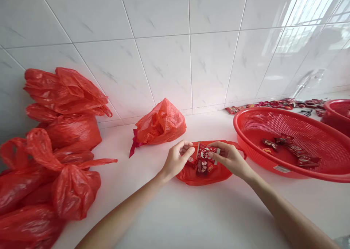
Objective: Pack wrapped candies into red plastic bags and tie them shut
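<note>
Pinched between the thumb and fingers of my right hand (228, 156) is a red snack packet (203, 152) with white lettering, held over an opened red plastic bag (202, 179). To the packet's left, my left hand (179, 157) has its fingers curled and thumb tip close to the index finger. Whether anything small is between them I cannot make out. Inside the bag lie several small wrapped snacks, among them a dark packet (201, 168). The bag lies on the white counter, its right side partly behind my right hand.
A large red mesh basket (273, 165) at right holds several snack packets (296, 150). Another red basket (339, 104) and scattered packets (284, 103) lie behind it. A filled red bag (162, 123) rests near the tiled wall; more filled bags (73, 190) are piled left.
</note>
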A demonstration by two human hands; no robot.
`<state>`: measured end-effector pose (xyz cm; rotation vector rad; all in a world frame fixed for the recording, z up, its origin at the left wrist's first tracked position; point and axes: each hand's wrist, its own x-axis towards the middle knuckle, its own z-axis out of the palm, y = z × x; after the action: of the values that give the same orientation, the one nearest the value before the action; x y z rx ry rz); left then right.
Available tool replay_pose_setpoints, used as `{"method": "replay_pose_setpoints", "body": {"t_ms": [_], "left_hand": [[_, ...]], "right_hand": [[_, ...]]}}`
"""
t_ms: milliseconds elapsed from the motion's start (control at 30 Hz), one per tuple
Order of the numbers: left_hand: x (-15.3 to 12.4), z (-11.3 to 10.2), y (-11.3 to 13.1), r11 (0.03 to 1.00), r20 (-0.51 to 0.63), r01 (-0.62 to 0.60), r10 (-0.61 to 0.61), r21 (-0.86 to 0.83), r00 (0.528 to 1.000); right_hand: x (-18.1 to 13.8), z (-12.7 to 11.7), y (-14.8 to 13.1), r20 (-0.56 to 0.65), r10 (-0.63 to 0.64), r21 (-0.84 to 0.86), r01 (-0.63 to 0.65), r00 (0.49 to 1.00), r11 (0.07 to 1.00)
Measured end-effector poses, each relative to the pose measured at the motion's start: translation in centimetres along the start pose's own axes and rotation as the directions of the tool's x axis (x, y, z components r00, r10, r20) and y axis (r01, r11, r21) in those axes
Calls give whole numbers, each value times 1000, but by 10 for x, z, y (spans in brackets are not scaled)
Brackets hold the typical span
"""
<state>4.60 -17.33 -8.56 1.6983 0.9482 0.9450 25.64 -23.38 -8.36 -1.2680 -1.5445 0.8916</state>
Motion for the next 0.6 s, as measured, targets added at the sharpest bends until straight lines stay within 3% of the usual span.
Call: {"method": "replay_pose_setpoints", "body": {"t_ms": [100,233,333,400,500,600], "left_hand": [[-2,-2,2,994,-36,-59,62,97,997],[-10,-1,3,941,57,-206,198,270,979],[-21,-6,-2,786,107,-374,372,491,922],[-27,-13,-7,660,124,-393,417,640,901],[-35,-28,-15,579,124,-290,309,762,943],[-39,-41,-19,610,120,-171,123,774,985]], "right_hand": [[-1,-1,3,-126,-70,-197,44,990,980],[-4,-8,-3,-127,-124,-309,80,984,948],[-6,-16,-7,-103,-192,-384,139,976,913],[-6,-21,-7,-90,-279,-442,213,956,871],[-8,-29,-7,-55,-333,-563,246,941,789],[-11,-35,-10,18,-213,-683,168,977,711]]}}
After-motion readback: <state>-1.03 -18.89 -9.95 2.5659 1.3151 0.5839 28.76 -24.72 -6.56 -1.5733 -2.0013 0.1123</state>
